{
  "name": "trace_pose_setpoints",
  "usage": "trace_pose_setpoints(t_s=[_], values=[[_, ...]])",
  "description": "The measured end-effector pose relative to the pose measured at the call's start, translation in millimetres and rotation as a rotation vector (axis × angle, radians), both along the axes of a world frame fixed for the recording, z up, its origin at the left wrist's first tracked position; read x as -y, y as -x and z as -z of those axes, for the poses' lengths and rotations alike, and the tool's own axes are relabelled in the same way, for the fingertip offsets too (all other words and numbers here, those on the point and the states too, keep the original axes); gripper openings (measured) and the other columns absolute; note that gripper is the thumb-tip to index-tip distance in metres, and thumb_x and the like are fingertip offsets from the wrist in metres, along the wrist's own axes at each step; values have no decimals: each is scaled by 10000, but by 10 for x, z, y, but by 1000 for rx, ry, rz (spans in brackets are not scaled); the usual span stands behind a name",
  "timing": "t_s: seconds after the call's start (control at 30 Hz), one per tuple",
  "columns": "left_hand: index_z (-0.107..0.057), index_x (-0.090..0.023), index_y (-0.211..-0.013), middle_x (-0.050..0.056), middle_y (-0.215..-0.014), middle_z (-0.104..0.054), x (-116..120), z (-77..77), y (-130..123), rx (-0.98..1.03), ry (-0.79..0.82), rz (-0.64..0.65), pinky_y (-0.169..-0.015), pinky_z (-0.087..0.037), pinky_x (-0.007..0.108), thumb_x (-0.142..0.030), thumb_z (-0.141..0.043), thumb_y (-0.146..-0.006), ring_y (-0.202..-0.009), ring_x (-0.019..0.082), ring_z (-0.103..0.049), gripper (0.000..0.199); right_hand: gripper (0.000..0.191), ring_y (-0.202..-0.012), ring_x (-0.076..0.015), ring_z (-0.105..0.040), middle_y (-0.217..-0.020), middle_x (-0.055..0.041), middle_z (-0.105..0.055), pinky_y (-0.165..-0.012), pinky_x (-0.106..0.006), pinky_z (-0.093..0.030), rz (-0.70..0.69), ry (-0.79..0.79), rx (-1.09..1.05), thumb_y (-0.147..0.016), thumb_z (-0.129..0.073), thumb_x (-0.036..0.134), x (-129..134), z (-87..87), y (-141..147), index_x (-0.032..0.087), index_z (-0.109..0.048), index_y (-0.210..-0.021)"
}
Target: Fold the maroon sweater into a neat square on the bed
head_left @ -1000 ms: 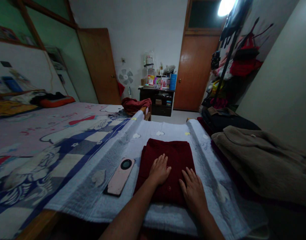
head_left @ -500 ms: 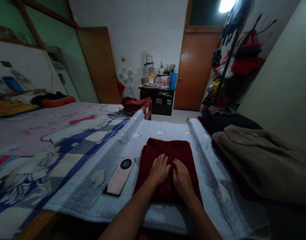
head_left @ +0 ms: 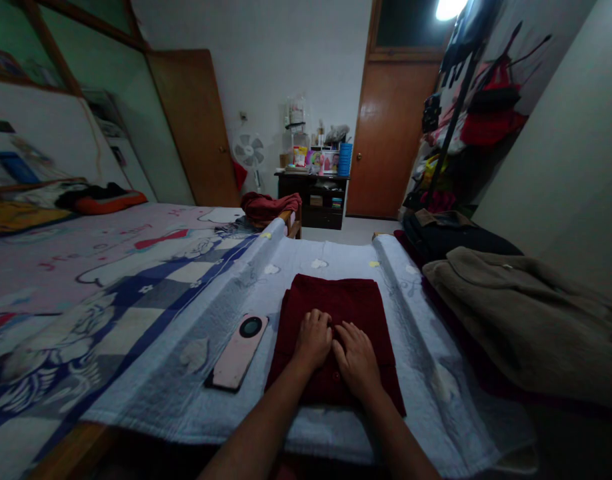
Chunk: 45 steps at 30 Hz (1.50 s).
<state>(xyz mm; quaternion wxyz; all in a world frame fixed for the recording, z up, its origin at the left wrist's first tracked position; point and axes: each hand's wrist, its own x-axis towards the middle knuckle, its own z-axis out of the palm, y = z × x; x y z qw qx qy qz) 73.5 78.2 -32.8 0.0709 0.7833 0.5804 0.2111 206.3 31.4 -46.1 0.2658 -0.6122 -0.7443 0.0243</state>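
A dark red garment [head_left: 356, 297], folded into a neat rectangle with a button showing near its lower part, lies on the pale blue quilted cover [head_left: 296, 257]. My left hand [head_left: 315, 339] rests on the middle of the garment, its fingers slightly curled and holding nothing. Close beside it, my right hand [head_left: 355, 353] lies palm down on the cloth with its fingers spread. The fingertips of both hands nearly meet. A pink phone [head_left: 239, 353] with a round dark camera ring lies on the cover to the left of the garment.
Folded brown and dark clothes [head_left: 516, 313] are piled at the right. On the left is a bed with a patterned sheet [head_left: 121, 247], and a red cloth [head_left: 269, 208] sits at its far corner. Farther back stand a dark cabinet [head_left: 311, 200] and a fan [head_left: 249, 152].
My right hand has moved slightly left and its fingers have spread on the garment. My left hand's fingers are more curled. The garment and phone stay in place.
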Motion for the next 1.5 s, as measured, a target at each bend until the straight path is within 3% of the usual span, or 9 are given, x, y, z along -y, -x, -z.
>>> trace_pose_setpoints(t_s=[0.23, 0.37, 0.6, 0.77, 1.07, 1.5], values=[[-601, -208, -1035, 42, -1075, -622, 1, -61, 49, 8, 61, 44, -921, -399, 318, -168, -427, -897, -1017, 186, -547, 225, 375, -1299, -231, -442, -1357, -78, -547, -1105, -407, -303, 12, 25, 18, -893, -459, 218, -15, -12, 6, 205, -614, -1234], [-623, -195, -1092, 56, -1108, -657, 117, -102, 86, 4, 96, 101, -960, -407, 304, -165, -402, -904, -1028, 175, -585, 291, 380, -1298, -219, -442, -1349, -72, -555, -1109, -391, -299, 14, 24, 17, -905, -422, 195, -29, 11, -3, 200, -612, -1235], [-531, -175, -1309, 67, -1393, -531, 353, 41, 32, -44, 94, 68, -1102, -327, 413, -206, -337, -936, -1300, 210, -452, 421, 385, -1300, -220, -441, -1354, -77, -551, -1111, -397, -292, 19, 39, 28, -899, -433, 208, -32, 12, 2, 211, -611, -1240], [-532, -160, -1312, 77, -1406, -515, 385, 112, 35, -40, 18, 72, -1137, -287, 440, -175, -330, -934, -1324, 208, -431, 429, 389, -1292, -216, -446, -1342, -73, -562, -1113, -381, -287, 28, 35, 24, -881, -447, 196, -31, 7, 12, 206, -621, -1229], [-587, -191, -1235, 60, -1341, -578, 445, 59, 121, 89, -24, 124, -1132, -302, 447, -205, -437, -913, -1275, 202, -482, 356, 400, -1297, -217, -437, -1348, -78, -554, -1115, -374, -279, 37, 30, 43, -870, -452, 194, -22, 4, 19, 195, -614, -1236], [-551, -205, -1276, 63, -1379, -544, 495, 100, 252, -44, -65, 131, -1138, -297, 446, -292, -430, -946, -1299, 199, -459, 362, 400, -1292, -220, -444, -1341, -83, -561, -1105, -391, -297, 30, 19, 43, -872, -438, 197, -23, 7, 14, 195, -613, -1232]])
